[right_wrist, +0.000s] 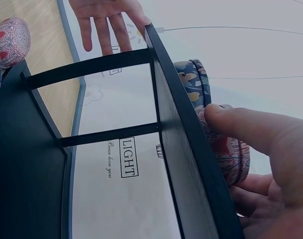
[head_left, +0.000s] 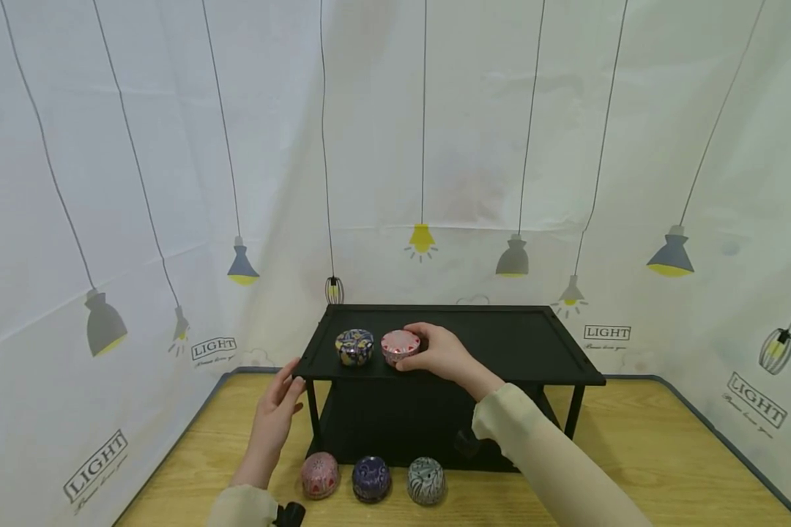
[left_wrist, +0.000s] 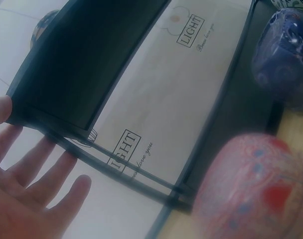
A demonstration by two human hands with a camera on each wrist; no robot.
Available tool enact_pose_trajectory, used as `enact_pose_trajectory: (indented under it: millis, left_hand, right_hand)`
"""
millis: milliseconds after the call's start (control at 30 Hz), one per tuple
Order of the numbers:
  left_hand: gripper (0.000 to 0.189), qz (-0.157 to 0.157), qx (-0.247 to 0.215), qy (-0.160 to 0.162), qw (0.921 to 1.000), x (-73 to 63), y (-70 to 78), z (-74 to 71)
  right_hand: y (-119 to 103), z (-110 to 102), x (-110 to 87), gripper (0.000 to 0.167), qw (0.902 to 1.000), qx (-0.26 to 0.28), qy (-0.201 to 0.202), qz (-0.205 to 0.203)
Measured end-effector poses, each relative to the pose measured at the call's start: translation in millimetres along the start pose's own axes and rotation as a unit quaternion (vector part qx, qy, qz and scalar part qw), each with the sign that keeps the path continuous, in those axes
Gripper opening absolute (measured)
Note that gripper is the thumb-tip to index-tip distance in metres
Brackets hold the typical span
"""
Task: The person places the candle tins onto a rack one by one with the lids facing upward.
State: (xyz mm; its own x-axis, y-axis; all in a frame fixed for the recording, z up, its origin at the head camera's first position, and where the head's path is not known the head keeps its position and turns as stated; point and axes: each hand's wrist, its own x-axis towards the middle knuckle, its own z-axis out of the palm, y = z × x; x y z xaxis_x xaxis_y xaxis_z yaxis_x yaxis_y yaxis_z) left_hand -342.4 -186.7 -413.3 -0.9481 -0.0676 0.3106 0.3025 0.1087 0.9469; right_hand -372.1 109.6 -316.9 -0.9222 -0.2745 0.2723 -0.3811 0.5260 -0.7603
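Right hand (head_left: 442, 353) clamped on pink tin (head_left: 395, 344); left hand (head_left: 275, 410) spread at shelf (head_left: 494, 338); wall lettering (head_left: 607, 333) "LIGHT", script (right_wrist: 110, 159) perhaps "love you"

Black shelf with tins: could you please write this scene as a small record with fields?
Shelf: black, two tiers, on wooden table
Right hand: grips pink-red tin at shelf top
Left of that tin: blue-yellow tin
Left hand: touches shelf top's left end
Front row, left to right: pink tin, dark blue tin, grey-white tin
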Motion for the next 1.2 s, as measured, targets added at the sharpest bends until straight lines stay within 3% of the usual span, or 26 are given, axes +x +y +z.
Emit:
enact_pose_trajectory:
  millis: [400,767,1200]
  left_hand:
    - [0.053,-0.002,0.000,-0.001,1.0000,-0.2,0.5,3.2]
    - [0.053,-0.002,0.003,-0.004,1.0000,0.7,1.3,3.6]
    - [0.053,0.008,0.008,0.009,0.9999,1.8,-2.2,2.2]
  right_hand:
    - [1.4,-3.6,-2.5,0.079,0.9999,0.003,-0.005,0.012]
    - [3.6,-13.1,-10.6,0.076,0.9993,0.035,0.002,0.015]
    - [6.2,-25.4,-31.3,0.070,0.9992,0.037,0.009,0.010]
